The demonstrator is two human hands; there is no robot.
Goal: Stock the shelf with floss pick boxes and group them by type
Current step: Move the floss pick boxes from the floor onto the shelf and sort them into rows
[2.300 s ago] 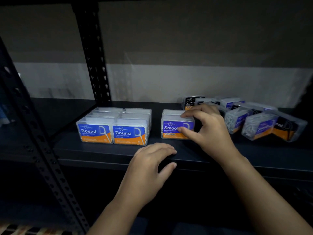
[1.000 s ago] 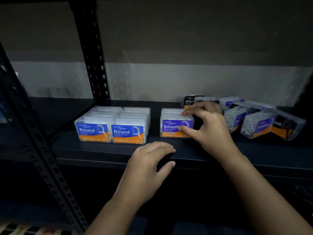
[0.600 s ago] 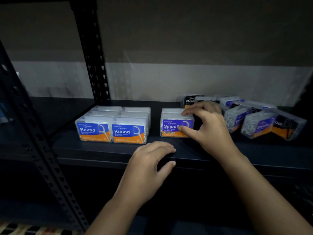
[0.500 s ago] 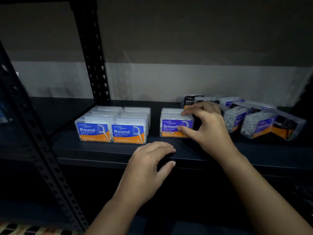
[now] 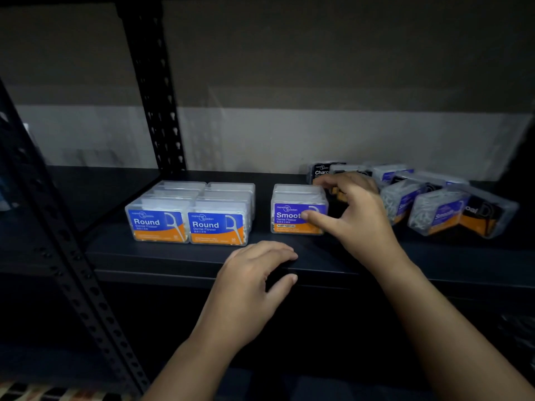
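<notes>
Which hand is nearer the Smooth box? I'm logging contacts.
Right. The right hand is at the Smooth box, thumb on its front label. The left hand rests on the shelf edge below it.

Under the right hand's [image 5: 359, 215] thumb, the Smooth box [image 5: 298, 211] is showing purple over orange, its lid clear. Left of that grip, two Round boxes [image 5: 188, 225] are showing blue over orange. Beyond the fingers, a Charcoal box [image 5: 320, 170] is showing black. The shelf [image 5: 173, 256] is looking black.

Left hand [image 5: 249, 282] rests flat, fingers relaxed; right hand [image 5: 359, 215] reaches forward, fingers curled.
</notes>
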